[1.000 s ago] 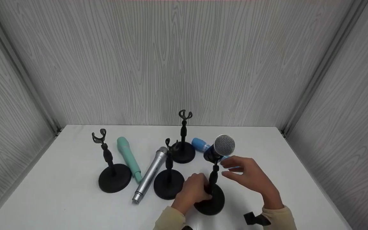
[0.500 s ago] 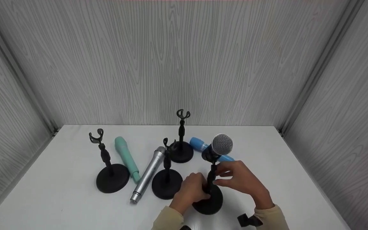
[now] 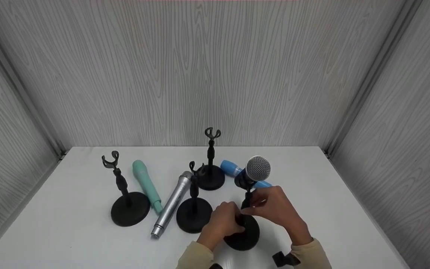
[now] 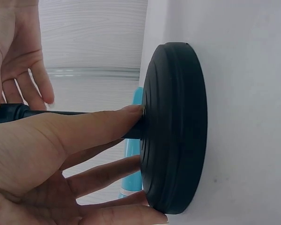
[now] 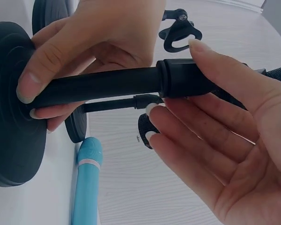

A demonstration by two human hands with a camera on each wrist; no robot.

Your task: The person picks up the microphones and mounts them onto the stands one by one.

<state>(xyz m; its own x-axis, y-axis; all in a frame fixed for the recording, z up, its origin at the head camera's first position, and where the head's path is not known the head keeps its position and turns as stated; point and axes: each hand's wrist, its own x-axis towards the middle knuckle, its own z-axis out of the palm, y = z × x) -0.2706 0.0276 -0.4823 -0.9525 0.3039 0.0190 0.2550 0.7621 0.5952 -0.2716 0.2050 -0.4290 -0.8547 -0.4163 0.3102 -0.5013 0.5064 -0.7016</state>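
A black tabletop microphone stand (image 3: 251,239) carries a dark microphone with a silver mesh head (image 3: 258,168) in its clip. My left hand (image 3: 222,221) grips the foot of its pole; in the left wrist view the thumb lies along the pole and other fingers touch the round base (image 4: 175,126). Higher up, my right hand (image 3: 274,207) holds the thicker collar (image 5: 183,77) of the pole between thumb and fingers, seen in the right wrist view. Behind this stand lies a blue microphone (image 3: 231,168), partly hidden by it.
Three other black stands, at left (image 3: 130,209), centre (image 3: 194,220) and back (image 3: 212,181), have bare clips. Between the left and centre ones lie a mint-green microphone (image 3: 147,183) and a silver microphone (image 3: 173,203). Grey wood-grain panels (image 3: 200,74) enclose the white tabletop (image 3: 69,224).
My right hand has moved left and slightly down from beside the stand and taken hold of its pole collar. The left hand stays at the pole's foot. The whole view has shifted slightly.
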